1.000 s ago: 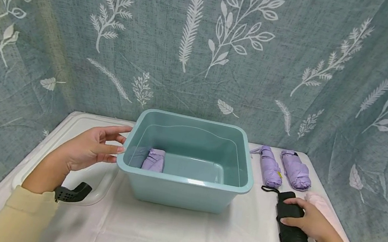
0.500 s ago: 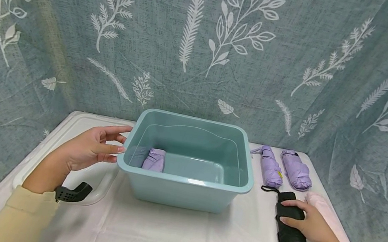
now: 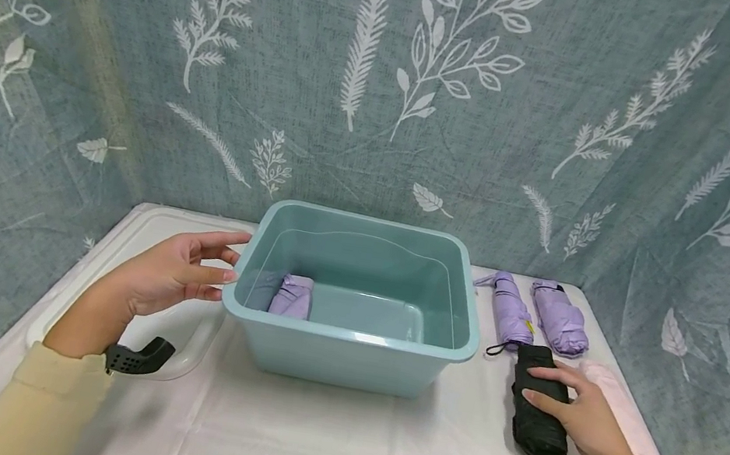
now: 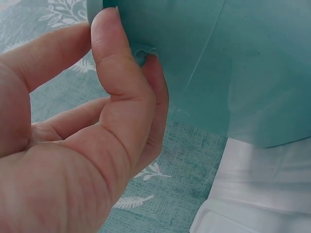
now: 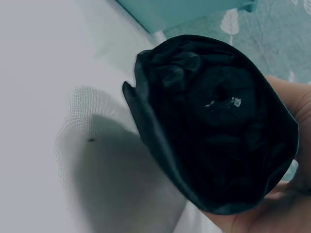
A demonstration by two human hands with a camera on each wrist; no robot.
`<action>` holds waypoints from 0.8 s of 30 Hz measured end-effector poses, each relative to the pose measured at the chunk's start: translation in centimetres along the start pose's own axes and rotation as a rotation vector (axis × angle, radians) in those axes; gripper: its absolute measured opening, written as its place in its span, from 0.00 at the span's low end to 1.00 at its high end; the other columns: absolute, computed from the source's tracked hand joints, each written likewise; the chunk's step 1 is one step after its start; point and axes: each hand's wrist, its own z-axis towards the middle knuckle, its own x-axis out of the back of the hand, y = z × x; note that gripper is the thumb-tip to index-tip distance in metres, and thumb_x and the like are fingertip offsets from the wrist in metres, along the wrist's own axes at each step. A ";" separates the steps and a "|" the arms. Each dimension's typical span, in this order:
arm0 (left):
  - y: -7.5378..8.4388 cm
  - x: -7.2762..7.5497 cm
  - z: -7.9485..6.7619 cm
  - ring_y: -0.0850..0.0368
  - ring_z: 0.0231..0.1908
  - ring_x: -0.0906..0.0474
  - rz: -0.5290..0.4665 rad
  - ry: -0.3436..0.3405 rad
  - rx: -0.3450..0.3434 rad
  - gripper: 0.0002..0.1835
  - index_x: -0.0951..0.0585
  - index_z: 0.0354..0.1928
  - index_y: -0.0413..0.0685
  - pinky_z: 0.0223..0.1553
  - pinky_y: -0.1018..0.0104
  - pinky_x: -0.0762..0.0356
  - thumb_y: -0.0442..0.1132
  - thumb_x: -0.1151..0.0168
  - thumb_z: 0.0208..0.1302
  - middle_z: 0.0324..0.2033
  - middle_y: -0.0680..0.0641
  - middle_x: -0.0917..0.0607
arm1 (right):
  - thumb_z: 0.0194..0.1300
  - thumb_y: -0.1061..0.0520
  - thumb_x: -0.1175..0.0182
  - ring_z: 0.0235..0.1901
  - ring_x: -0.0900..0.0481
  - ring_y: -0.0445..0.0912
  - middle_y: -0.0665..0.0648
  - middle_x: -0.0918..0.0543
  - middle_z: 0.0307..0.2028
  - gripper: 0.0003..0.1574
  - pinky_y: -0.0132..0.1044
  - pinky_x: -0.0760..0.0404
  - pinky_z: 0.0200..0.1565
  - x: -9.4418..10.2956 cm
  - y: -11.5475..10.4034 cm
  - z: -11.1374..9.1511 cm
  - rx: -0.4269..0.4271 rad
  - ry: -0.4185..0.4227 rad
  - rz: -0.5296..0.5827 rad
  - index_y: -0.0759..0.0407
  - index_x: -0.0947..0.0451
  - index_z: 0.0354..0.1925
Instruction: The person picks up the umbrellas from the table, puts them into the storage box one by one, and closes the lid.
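A black folded umbrella (image 3: 541, 411) is in my right hand (image 3: 588, 414), gripped from above between thumb and fingers at the table's right. In the right wrist view, the dark end of the black umbrella (image 5: 218, 121) faces the camera, and its shadow falls on the cloth apart from it. My left hand (image 3: 162, 276) holds the left end of a blue-green plastic bin (image 3: 345, 360) by its rim. Close up, the left thumb (image 4: 109, 36) lies at the bin's rim, with another fingertip tucked under it. A lilac folded umbrella (image 3: 292, 297) sits inside the bin at its left.
Two more lilac folded umbrellas, one slim (image 3: 511, 312) and one thicker (image 3: 561, 324), lie at the back right. A pale pink bundle (image 3: 620, 415) is partly behind the right hand. Under the left forearm lies a white lid (image 3: 177, 345). A patterned curtain (image 3: 374, 166) hangs behind the table.
My right hand has raised the black umbrella and shifted it slightly left and away from me. The left hand stays at the bin's rim. The head view has tilted a little.
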 end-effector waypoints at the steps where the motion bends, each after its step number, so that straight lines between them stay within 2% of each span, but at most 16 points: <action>1: 0.0 0.0 0.0 0.60 0.41 0.15 0.000 0.002 0.001 0.39 0.43 0.79 0.38 0.43 0.65 0.13 0.30 0.38 0.71 0.51 0.49 0.22 | 0.61 0.53 0.26 0.77 0.59 0.76 0.75 0.51 0.78 0.36 0.79 0.54 0.69 -0.1 -0.1 0.0 -0.005 0.009 0.015 0.69 0.23 0.62; 9: 0.0 0.0 -0.1 0.61 0.41 0.15 -0.024 0.000 -0.001 0.39 0.44 0.79 0.39 0.43 0.65 0.13 0.29 0.38 0.71 0.50 0.50 0.21 | 0.62 0.53 0.25 0.78 0.63 0.74 0.73 0.56 0.80 0.36 0.76 0.56 0.72 -0.5 -1.1 -0.3 -0.018 0.064 0.101 0.74 0.23 0.60; 18: -0.1 0.0 -0.2 0.61 0.42 0.15 -0.008 -0.003 -0.009 0.39 0.43 0.79 0.38 0.44 0.65 0.13 0.30 0.38 0.71 0.51 0.50 0.22 | 0.65 0.52 0.27 0.79 0.67 0.72 0.66 0.60 0.82 0.39 0.71 0.47 0.72 -0.3 -1.5 -0.3 -0.014 0.080 0.158 0.73 0.26 0.65; 21: 0.0 0.0 -0.1 0.61 0.42 0.15 -0.014 0.004 -0.001 0.39 0.43 0.79 0.39 0.44 0.65 0.13 0.30 0.38 0.71 0.51 0.50 0.22 | 0.66 0.54 0.28 0.78 0.64 0.74 0.65 0.62 0.82 0.39 0.49 0.28 0.70 -0.3 -1.5 -0.2 -0.002 0.074 0.183 0.71 0.27 0.67; 23: 0.0 0.0 -0.1 0.61 0.42 0.15 -0.015 0.000 -0.003 0.39 0.43 0.79 0.39 0.44 0.65 0.13 0.30 0.38 0.71 0.50 0.50 0.21 | 0.66 0.56 0.29 0.78 0.60 0.74 0.64 0.63 0.82 0.38 0.32 0.20 0.59 -0.3 -1.6 -0.2 0.012 0.070 0.221 0.70 0.28 0.68; 24: -0.1 0.0 -0.1 0.61 0.42 0.15 -0.017 -0.004 -0.005 0.39 0.43 0.79 0.39 0.44 0.64 0.13 0.30 0.38 0.71 0.50 0.50 0.21 | 0.66 0.56 0.29 0.77 0.58 0.75 0.64 0.63 0.82 0.37 0.25 0.20 0.53 -0.3 -1.7 -0.2 0.021 0.068 0.236 0.70 0.28 0.68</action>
